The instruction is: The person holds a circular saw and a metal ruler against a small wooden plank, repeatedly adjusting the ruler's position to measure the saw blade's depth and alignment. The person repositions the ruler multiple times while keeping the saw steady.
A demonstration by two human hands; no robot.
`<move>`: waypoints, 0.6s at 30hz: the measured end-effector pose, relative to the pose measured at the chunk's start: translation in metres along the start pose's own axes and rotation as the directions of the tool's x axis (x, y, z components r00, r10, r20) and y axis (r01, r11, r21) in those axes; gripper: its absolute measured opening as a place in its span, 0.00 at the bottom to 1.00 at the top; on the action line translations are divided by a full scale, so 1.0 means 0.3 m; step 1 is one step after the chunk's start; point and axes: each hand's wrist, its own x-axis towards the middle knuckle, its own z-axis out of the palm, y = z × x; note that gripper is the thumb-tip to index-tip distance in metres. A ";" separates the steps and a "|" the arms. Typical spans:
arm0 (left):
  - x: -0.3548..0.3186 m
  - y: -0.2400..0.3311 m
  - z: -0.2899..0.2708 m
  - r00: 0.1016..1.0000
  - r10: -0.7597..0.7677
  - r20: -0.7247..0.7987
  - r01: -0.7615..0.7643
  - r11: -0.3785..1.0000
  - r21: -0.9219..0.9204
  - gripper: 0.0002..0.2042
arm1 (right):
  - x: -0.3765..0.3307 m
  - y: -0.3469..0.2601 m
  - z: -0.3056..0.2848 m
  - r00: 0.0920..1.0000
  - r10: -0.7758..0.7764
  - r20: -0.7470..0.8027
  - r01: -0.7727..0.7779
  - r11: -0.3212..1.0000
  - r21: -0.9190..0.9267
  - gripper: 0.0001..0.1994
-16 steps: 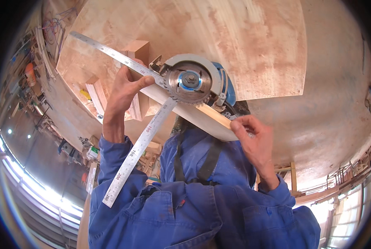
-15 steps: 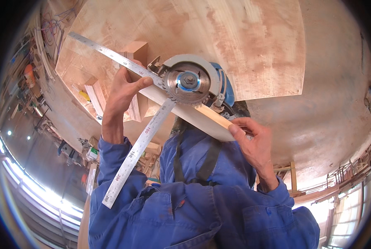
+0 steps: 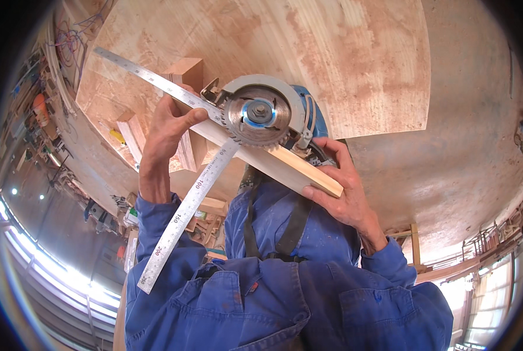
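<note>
The left forearm rises steeply from its blue sleeve, wrist nearly upright, with the left hand turned inward and its thumb pointing right. The right forearm slants up and inward, the right hand bent toward the middle with its fingers spread a little.

The left hand is closed on the steel square, thumb at the near edge of its upper arm and fingertips out of sight behind it. The right hand pinches the squared end of a pale strip, thumb below and fingers above, the uppermost finger close to the saw's dark parts (whether it touches them, I cannot tell).

The square's arms run to the upper left and the lower left, their corner at the left rim of the circular saw's blade. The blade faces the camera, toothed and bare, a blue ring around its hub, under a curved grey guard. The strip slopes down to the right below it, its upper edge yellowish like wood. Wooden blocks stand beyond the left hand on a plywood sheet.
</note>
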 end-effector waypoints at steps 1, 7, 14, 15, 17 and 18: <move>0.004 -0.001 -0.003 1.000 -0.004 0.009 0.004 1.000 0.002 0.25 | 0.002 -0.006 0.001 1.000 0.010 -0.010 -0.009 1.000 0.017 0.14; 0.008 -0.017 -0.019 1.000 0.013 0.024 -0.013 1.000 -0.011 0.26 | -0.013 -0.022 0.014 0.994 0.108 0.008 -0.106 0.986 -0.126 0.15; 0.020 -0.003 -0.016 1.000 -0.010 0.024 0.010 1.000 0.014 0.25 | 0.013 -0.036 -0.015 0.984 0.144 0.106 -0.135 0.987 -0.087 0.15; 0.019 -0.002 -0.012 1.000 -0.023 0.019 0.023 0.999 0.029 0.25 | 0.011 -0.039 -0.016 0.985 0.144 0.098 -0.136 0.987 -0.082 0.15; 0.013 -0.007 -0.016 1.000 -0.011 0.008 0.011 0.999 0.031 0.25 | 0.008 -0.045 -0.005 0.986 0.140 0.089 -0.135 0.989 -0.062 0.15; 0.011 -0.006 -0.014 1.000 -0.005 0.004 0.005 0.999 0.032 0.25 | 0.003 -0.053 -0.006 0.981 0.165 0.103 -0.159 0.985 -0.059 0.16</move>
